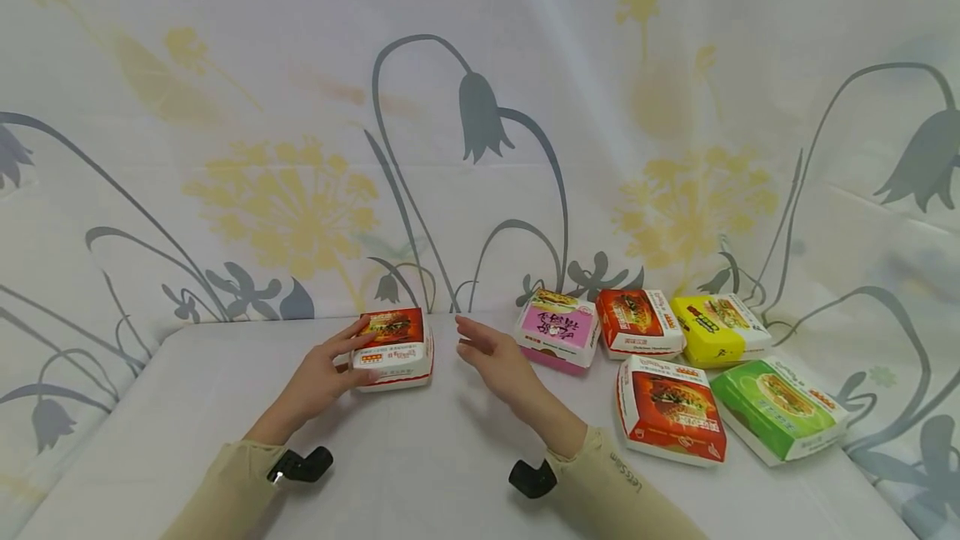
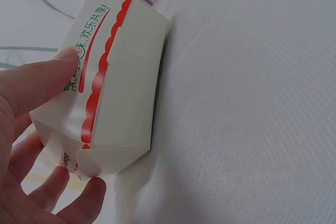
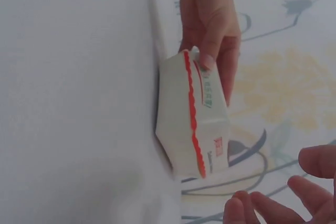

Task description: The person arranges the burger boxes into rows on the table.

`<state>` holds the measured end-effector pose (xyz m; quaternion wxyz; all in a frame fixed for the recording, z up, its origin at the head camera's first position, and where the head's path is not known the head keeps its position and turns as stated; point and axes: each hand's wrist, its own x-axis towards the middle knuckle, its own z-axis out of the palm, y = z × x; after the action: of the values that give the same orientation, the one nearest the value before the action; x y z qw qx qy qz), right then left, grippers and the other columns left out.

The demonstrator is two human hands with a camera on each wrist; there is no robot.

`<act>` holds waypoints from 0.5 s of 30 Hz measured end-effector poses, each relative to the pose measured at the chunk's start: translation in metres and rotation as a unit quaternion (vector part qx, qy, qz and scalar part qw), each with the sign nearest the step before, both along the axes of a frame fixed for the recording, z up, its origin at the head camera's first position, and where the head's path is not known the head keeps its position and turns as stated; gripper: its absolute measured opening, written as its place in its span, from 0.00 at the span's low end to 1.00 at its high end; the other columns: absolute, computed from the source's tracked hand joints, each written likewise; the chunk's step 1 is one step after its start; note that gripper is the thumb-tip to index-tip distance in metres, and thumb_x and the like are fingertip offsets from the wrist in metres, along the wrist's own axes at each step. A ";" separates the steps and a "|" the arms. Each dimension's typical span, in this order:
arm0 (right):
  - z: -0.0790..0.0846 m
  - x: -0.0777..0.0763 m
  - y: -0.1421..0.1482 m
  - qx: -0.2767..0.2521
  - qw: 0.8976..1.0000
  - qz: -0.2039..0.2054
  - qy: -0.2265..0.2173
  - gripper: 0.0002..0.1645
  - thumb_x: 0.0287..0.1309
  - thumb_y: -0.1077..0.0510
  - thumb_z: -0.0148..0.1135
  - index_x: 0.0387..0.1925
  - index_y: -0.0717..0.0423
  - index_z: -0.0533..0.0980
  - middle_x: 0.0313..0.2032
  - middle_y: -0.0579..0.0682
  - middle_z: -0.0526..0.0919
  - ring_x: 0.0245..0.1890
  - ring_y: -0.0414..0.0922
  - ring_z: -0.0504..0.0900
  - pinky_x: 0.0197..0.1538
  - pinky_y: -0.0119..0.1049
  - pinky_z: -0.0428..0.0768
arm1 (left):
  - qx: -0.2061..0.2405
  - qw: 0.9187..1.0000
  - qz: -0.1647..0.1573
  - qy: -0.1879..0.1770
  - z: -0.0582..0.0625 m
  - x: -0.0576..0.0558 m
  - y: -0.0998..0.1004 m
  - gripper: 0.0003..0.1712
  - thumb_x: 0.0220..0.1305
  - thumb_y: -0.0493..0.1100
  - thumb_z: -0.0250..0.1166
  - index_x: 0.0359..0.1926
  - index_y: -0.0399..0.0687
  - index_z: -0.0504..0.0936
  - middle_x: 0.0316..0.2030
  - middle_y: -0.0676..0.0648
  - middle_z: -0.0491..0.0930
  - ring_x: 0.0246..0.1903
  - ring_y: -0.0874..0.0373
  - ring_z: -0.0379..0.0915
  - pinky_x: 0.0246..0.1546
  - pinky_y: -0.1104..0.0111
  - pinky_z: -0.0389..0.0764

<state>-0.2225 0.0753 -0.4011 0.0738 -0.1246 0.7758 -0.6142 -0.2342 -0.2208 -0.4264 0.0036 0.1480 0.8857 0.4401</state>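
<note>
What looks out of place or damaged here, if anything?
Nothing looks spilled or clearly damaged. The green box on the right sits askew, at an angle to the front red box, so that group looks untidy. The left hand holds another red box, apart from the others.

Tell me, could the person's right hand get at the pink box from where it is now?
Probably yes: the right hand holds nothing, and no other box stands between it and the pink box. It would likely need to turn, though, as its palm seems to face away.
</note>
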 end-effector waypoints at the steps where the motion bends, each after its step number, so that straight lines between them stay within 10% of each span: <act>1: 0.001 0.000 0.003 -0.003 1.000 -0.004 0.001 0.28 0.71 0.57 0.57 0.70 0.50 0.69 0.66 0.54 0.73 0.65 0.51 0.73 0.65 0.52 0.70 | -0.003 1.000 0.000 0.000 0.000 0.000 0.000 0.38 0.59 0.43 0.73 0.69 0.40 0.72 0.76 0.47 0.53 0.73 0.37 0.47 0.62 0.47 0.69; 15: 0.018 -0.002 0.060 0.036 0.994 -0.096 0.034 0.29 0.69 0.57 0.58 0.70 0.48 0.70 0.65 0.52 0.75 0.64 0.51 0.73 0.60 0.48 0.75 | -0.001 1.000 -0.002 0.005 0.000 0.000 0.001 0.37 0.60 0.42 0.73 0.69 0.40 0.72 0.76 0.45 0.53 0.73 0.37 0.47 0.61 0.46 0.70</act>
<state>-0.2242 0.1358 -0.3831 -0.0073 -0.0675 0.8078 -0.5855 -0.2343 -0.2199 -0.4259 0.0000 0.1516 0.8860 0.4383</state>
